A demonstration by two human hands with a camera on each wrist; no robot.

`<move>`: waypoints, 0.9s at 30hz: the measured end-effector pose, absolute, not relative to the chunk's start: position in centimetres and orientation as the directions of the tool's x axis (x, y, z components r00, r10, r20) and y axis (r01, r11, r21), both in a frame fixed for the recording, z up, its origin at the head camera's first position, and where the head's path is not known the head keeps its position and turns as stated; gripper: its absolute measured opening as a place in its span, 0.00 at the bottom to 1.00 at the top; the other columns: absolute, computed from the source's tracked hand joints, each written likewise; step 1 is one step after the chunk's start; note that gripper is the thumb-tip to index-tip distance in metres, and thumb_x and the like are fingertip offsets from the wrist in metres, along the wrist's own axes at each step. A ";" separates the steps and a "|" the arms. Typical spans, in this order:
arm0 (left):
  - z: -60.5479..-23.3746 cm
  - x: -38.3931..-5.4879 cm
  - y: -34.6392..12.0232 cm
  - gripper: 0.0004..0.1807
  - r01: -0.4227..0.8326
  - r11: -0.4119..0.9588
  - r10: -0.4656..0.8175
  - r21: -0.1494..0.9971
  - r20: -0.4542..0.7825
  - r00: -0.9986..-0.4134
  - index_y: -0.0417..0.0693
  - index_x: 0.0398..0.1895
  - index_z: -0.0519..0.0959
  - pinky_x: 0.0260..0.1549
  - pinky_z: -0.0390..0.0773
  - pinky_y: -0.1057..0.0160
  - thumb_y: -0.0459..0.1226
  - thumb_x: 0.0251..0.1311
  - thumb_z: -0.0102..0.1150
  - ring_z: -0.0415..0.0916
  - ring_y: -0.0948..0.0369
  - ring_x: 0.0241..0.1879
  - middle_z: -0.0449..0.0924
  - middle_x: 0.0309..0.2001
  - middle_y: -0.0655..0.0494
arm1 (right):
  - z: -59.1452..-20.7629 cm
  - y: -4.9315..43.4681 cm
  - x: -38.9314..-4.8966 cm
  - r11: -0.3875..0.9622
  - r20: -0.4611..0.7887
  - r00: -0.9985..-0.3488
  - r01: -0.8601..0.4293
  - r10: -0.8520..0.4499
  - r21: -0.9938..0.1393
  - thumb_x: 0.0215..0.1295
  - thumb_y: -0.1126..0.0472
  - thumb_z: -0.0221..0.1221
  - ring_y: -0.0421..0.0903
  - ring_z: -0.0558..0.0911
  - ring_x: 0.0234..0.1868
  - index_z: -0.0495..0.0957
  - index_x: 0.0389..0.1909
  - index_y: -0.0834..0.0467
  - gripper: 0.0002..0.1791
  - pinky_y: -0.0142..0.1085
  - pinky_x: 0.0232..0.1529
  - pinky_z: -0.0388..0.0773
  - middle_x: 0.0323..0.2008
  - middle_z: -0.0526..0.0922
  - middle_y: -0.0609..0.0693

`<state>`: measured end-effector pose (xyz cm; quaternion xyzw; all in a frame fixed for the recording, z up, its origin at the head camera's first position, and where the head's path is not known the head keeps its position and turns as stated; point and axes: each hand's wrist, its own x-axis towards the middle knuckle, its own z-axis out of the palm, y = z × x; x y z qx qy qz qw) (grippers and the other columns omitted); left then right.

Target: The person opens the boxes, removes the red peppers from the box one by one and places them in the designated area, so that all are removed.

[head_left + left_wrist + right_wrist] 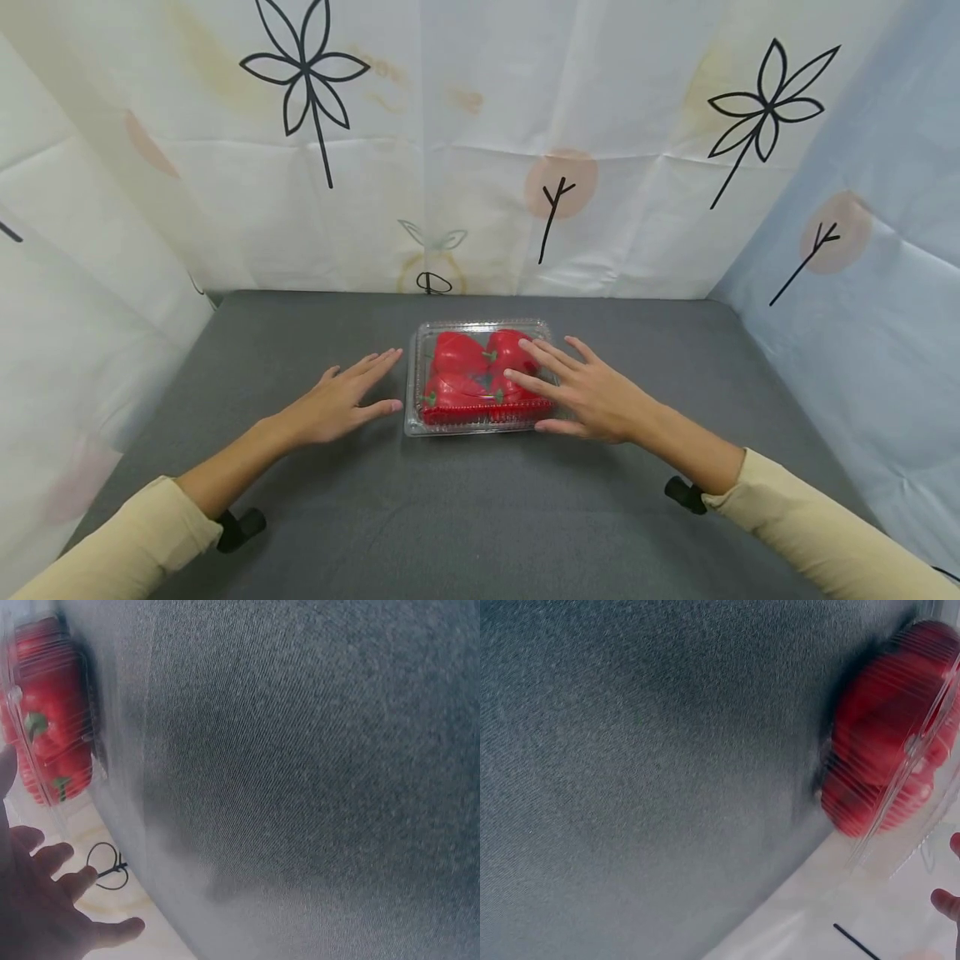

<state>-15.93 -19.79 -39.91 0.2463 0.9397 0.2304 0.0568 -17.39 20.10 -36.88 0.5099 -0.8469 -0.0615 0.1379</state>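
Observation:
A clear plastic clamshell box [411, 421] with several red bell peppers [459, 354] inside sits on the grey table; its lid looks closed. To its left is my left hand [337, 406], fingers spread and straight, a small gap from the box's side. My right hand [592, 396] reaches over the box's right edge with its fingers extended; whether the fingertips touch the lid cannot be told. In the left wrist view, the left hand [45, 900] appears below the peppers [56, 712] and their green stems. Only two fingertips [946, 902] show in the right wrist view, beside the box.
The grey tabletop [480, 517] stretches around the box on all sides. White cloth [480, 100] printed with leaves and twigs hangs behind the table and at both sides. A dark wrist camera [242, 530] is strapped under the left forearm, another [686, 495] under the right.

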 end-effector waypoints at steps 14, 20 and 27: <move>-40.5 -16.3 -19.2 0.48 0.350 0.687 0.514 0.637 -0.085 -0.853 0.51 0.80 0.48 0.63 0.63 0.37 0.56 0.64 0.60 0.59 0.42 0.71 0.55 0.76 0.43 | -37.7 18.4 -17.5 0.338 0.214 -0.285 -0.899 -0.934 0.280 0.50 0.44 0.74 0.54 0.64 0.72 0.60 0.75 0.48 0.52 0.57 0.63 0.67 0.75 0.59 0.58; -40.8 -16.7 -18.9 0.47 0.256 0.552 0.543 0.793 -0.109 -0.833 0.45 0.79 0.49 0.57 0.72 0.40 0.47 0.65 0.63 0.74 0.43 0.61 0.60 0.73 0.38 | -38.0 17.8 -17.5 0.298 0.231 -0.236 -0.909 -0.944 0.292 0.51 0.46 0.75 0.54 0.67 0.70 0.62 0.74 0.46 0.50 0.56 0.62 0.69 0.72 0.64 0.59; -41.1 -16.9 -18.8 0.44 0.071 0.387 0.561 0.919 -0.174 -0.809 0.36 0.78 0.47 0.52 0.78 0.51 0.40 0.68 0.61 0.80 0.49 0.52 0.74 0.61 0.35 | -38.1 16.6 -17.4 0.273 0.233 -0.208 -0.916 -0.950 0.294 0.52 0.48 0.74 0.53 0.67 0.70 0.64 0.73 0.43 0.46 0.56 0.64 0.67 0.72 0.65 0.58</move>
